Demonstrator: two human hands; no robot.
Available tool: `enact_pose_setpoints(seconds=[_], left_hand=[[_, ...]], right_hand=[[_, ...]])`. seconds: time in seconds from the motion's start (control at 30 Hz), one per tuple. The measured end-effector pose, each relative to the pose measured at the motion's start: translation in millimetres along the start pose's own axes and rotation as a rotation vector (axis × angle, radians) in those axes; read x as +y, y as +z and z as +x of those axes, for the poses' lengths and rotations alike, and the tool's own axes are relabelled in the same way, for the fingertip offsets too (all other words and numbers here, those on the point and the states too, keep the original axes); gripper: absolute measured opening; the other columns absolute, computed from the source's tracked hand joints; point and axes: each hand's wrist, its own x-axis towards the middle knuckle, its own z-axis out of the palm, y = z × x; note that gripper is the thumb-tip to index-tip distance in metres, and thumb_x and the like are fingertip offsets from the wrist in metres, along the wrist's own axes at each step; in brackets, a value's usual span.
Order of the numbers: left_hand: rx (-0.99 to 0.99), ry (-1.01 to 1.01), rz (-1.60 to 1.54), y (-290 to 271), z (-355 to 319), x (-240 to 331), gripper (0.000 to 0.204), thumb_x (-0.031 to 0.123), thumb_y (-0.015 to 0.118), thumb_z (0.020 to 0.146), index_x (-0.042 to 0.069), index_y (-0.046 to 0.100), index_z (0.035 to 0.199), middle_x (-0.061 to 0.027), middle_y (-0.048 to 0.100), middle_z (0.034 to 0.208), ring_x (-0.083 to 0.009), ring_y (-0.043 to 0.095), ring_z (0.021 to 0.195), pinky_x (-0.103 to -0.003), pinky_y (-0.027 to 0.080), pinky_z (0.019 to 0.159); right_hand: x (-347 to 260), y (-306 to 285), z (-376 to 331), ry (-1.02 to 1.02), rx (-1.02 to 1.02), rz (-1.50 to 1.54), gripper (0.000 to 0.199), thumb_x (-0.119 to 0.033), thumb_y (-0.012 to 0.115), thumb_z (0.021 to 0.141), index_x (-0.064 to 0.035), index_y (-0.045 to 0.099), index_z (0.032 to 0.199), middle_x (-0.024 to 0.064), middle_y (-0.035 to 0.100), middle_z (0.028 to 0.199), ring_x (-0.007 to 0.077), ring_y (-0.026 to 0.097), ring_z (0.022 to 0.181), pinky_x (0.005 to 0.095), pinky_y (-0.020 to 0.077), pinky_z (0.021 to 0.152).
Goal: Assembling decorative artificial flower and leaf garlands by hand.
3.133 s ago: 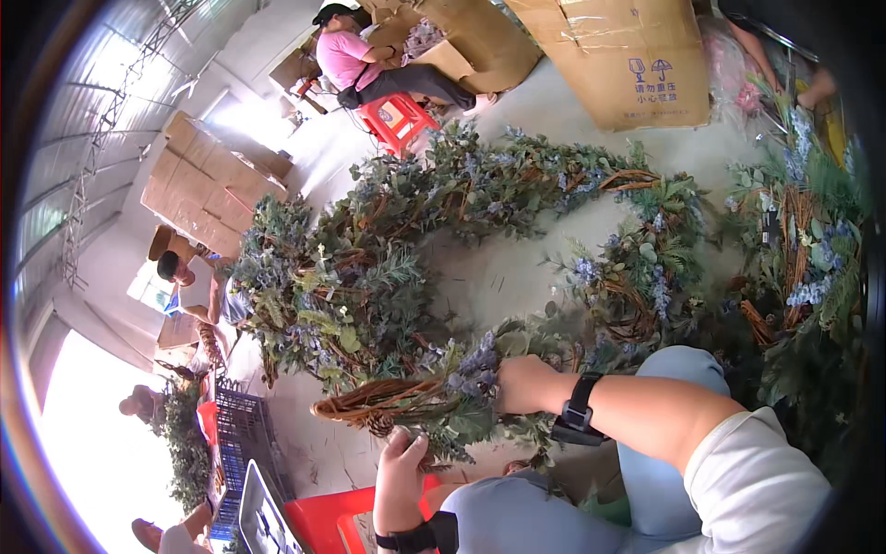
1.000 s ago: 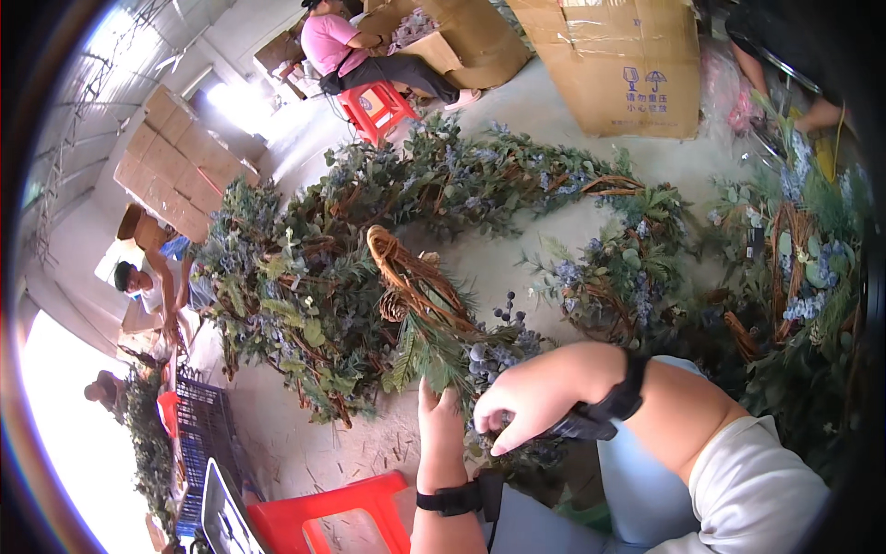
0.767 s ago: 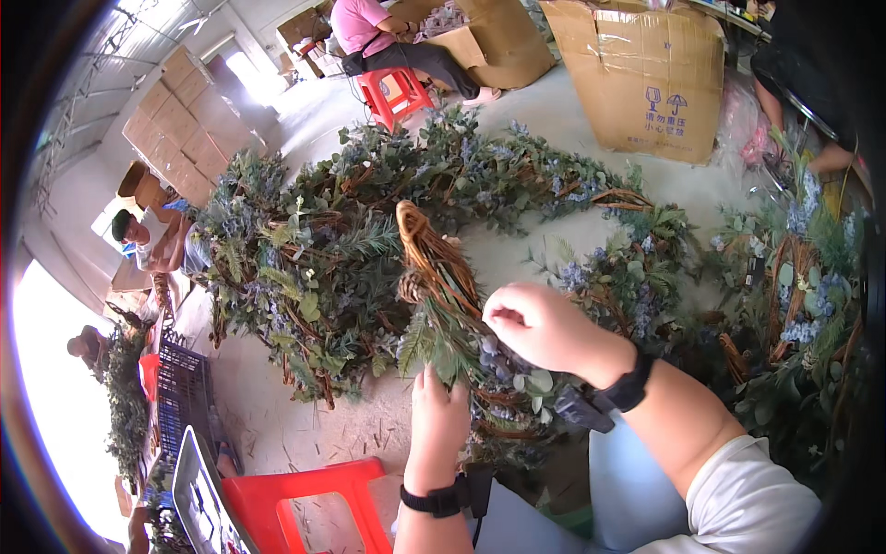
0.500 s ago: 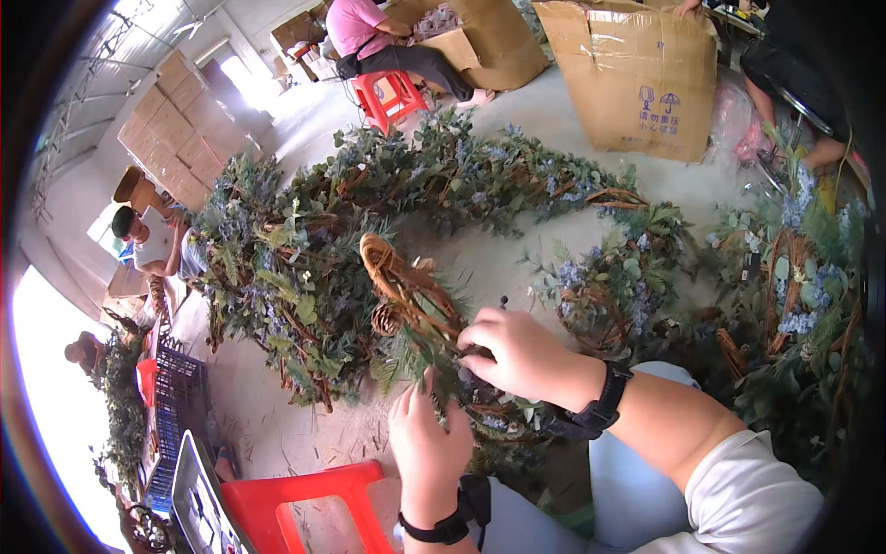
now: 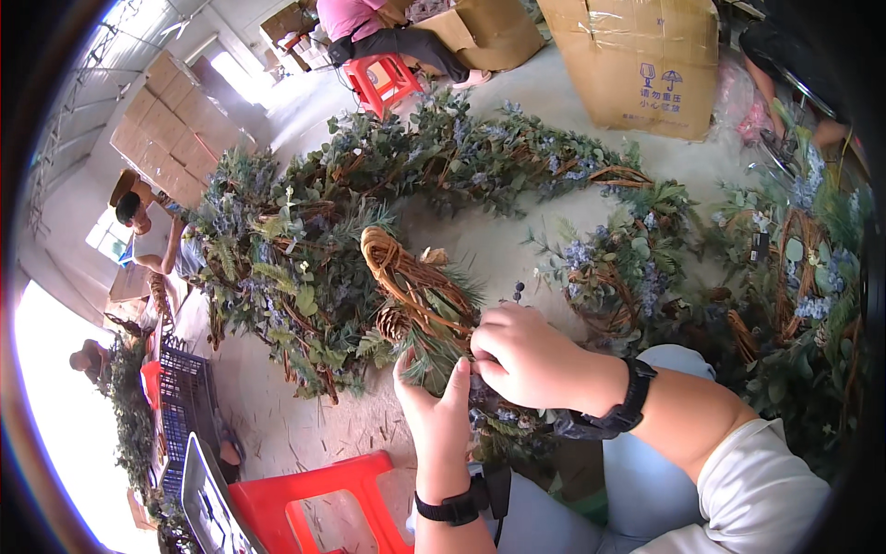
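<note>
While the left hand (image 5: 436,406) cups the wreath (image 5: 420,286), the right hand (image 5: 526,355) pinches its foliage.

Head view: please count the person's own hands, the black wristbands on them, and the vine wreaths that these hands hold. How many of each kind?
Own hands: 2 (left hand, right hand)
Black wristbands: 2 (left wristband, right wristband)
Held vine wreath: 1
Total: 5
</note>
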Motion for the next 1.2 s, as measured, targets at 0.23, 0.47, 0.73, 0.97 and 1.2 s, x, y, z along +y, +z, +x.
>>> enact_pose_setpoints(seconds=[0.23, 0.47, 0.73, 0.97, 1.2], left_hand=[[0.011, 0.076, 0.063, -2, 6, 2, 0.064, 0.002, 0.069, 0.07, -0.003, 0.031, 0.121, -0.0129, 0.044, 0.113, -0.0181, 0.05, 0.098, -0.03, 0.042, 0.087], [-0.048, 0.137, 0.078, 0, 6, -1, 0.052, -0.007, 0.06, 0.074, 0.003, 0.035, 0.119, -0.0093, 0.052, 0.103, -0.0127, 0.053, 0.087, -0.024, 0.046, 0.073], [-0.206, -0.082, 0.023, 11, 4, -4, 0.064, 0.006, 0.068, 0.074, -0.003, 0.03, 0.125, -0.0156, 0.047, 0.115, -0.0178, 0.048, 0.101, -0.03, 0.04, 0.088], [-0.004, -0.453, -0.531, -3, 25, -20, 0.038, 0.032, 0.038, 0.089, 0.012, 0.04, 0.121, -0.0072, 0.052, 0.109, -0.02, 0.052, 0.09, -0.038, 0.038, 0.08], [-0.324, -0.364, 0.424, -2, 29, -78, 0.034, 0.012, 0.057, 0.074, 0.002, 0.055, 0.107, -0.0056, 0.059, 0.091, -0.0147, 0.053, 0.08, -0.028, 0.042, 0.068]], right_hand=[[-4, -12, 3, 0.122, -0.12, 0.136, 0.009, -0.007, 0.057, 0.074, -0.0018, 0.051, 0.069, 0.0112, 0.053, 0.064, 0.029, 0.052, 0.062, 0.0392, 0.0411, 0.055], [-4, -59, 26, 0.93, -0.239, 0.967, 0.008, -0.012, 0.054, 0.084, -0.0049, 0.057, 0.083, -0.0016, 0.056, 0.071, 0.008, 0.051, 0.059, 0.0233, 0.0401, 0.051], [87, -11, 33, 0.765, -0.119, 1.242, 0.01, -0.018, 0.053, 0.086, -0.0079, 0.053, 0.089, -0.0016, 0.05, 0.065, 0.0079, 0.051, 0.06, 0.0229, 0.0431, 0.058], [84, -14, 45, 0.588, 0.294, 0.207, 0.03, -0.031, 0.059, 0.083, -0.0027, 0.052, 0.078, 0.0034, 0.051, 0.059, 0.012, 0.046, 0.055, 0.0283, 0.0374, 0.051], [67, -50, 24, 0.467, 0.443, 0.196, 0.02, -0.02, 0.062, 0.082, -0.0039, 0.052, 0.075, 0.0005, 0.052, 0.061, 0.0078, 0.046, 0.055, 0.0236, 0.038, 0.05]])
